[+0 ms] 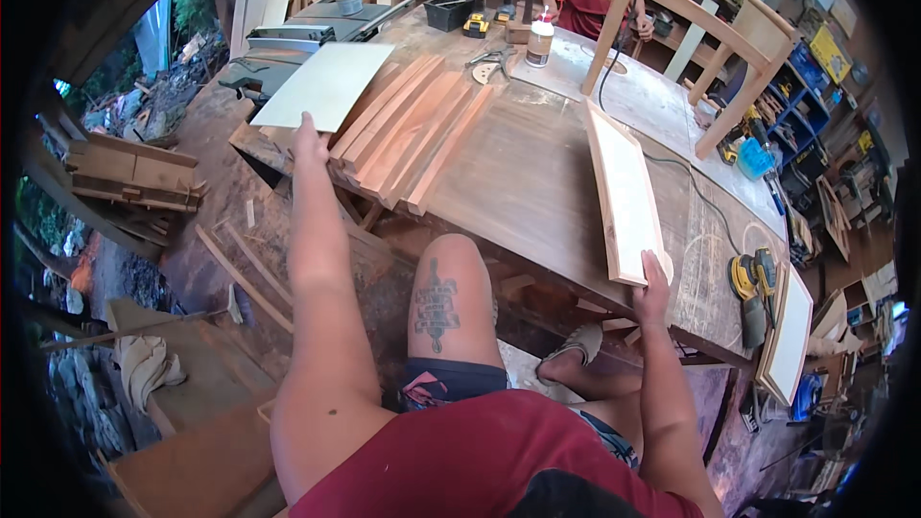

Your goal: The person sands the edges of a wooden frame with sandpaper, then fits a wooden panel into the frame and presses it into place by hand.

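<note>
L hand (309, 144) reaches to pale flat panel (324, 86) w/ fingers at its near edge; grip can't tell. R hand (654, 288) closed on near end of framed panel (625, 194). Reddish slats (408, 129) right of L hand, unassembled; one framed piece appears done.

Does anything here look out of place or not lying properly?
Yes. The pale sheet under the left hand lies askew on the wood strips, jutting past the table edge. The right hand touches a framed panel.

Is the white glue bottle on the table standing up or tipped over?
Standing up: the glue bottle sits on its base on the workbench, red cap on top.
</note>
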A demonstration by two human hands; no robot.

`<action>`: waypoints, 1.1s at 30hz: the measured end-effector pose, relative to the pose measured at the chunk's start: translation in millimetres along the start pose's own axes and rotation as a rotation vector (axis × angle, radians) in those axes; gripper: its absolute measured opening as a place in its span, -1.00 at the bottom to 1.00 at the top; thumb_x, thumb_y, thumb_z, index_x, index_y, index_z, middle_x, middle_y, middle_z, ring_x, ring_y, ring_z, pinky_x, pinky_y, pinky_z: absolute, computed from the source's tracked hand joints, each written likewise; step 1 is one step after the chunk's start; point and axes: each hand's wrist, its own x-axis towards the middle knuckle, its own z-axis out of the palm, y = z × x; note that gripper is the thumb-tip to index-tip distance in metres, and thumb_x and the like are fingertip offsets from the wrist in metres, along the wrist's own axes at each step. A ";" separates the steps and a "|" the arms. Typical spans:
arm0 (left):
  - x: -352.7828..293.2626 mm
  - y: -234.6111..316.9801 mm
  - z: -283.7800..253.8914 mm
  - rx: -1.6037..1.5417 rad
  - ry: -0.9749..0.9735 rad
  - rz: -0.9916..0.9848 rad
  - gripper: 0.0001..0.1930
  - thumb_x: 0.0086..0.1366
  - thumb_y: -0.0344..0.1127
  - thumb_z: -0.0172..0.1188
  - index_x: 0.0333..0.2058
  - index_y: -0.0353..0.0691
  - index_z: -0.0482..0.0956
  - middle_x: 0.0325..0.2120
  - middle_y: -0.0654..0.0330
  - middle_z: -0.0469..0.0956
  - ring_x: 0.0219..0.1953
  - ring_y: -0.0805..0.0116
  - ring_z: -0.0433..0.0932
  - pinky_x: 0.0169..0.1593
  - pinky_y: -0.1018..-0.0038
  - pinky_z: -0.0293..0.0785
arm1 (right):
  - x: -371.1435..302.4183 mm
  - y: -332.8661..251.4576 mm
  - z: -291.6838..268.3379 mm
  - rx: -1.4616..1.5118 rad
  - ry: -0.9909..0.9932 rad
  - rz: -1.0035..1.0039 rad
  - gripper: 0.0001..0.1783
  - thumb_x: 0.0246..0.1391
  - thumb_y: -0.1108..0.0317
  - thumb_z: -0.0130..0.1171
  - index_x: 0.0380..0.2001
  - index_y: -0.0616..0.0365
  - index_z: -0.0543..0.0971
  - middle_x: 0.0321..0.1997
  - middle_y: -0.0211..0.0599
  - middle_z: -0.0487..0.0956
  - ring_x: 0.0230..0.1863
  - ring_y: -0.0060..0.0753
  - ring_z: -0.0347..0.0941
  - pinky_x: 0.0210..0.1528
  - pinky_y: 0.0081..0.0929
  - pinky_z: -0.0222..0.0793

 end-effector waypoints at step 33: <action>-292.5 -189.4 143.7 1.254 -1.238 0.571 -0.32 0.27 -0.01 0.27 0.29 -0.17 0.34 0.38 -0.23 0.12 0.43 -0.18 0.07 0.43 0.06 0.07 | -0.3 13.2 -20.2 -0.230 0.035 0.720 -0.27 0.11 -0.08 0.21 0.20 0.20 0.41 0.24 0.17 0.40 0.31 0.22 0.24 0.38 0.03 0.10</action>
